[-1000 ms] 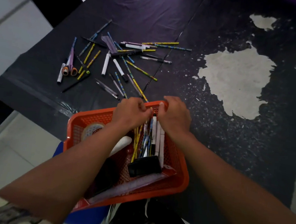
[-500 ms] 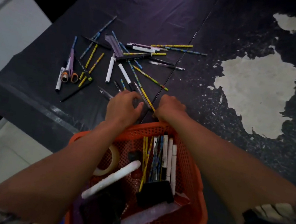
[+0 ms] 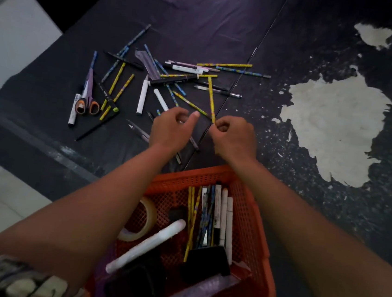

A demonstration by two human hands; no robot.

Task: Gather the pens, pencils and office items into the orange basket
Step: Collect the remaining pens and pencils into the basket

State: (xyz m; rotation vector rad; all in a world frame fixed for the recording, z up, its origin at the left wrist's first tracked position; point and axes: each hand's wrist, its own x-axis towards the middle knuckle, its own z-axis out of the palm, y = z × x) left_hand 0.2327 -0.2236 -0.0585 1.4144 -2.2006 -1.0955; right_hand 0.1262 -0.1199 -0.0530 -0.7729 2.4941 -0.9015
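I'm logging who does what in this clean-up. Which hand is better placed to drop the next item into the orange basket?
The right hand, probably: it is already closed on a yellow pencil, with the orange basket just below its wrist. The left hand hovers half open over the loose pens, gripping nothing I can see.

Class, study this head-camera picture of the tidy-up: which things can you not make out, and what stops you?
Head view:
- Pens under the left hand: the hand covers their middles.
- Lower end of the yellow pencil: buried in the right hand.
- Near left corner of the orange basket: behind the left forearm.
- Print on the white marker: too small to read.
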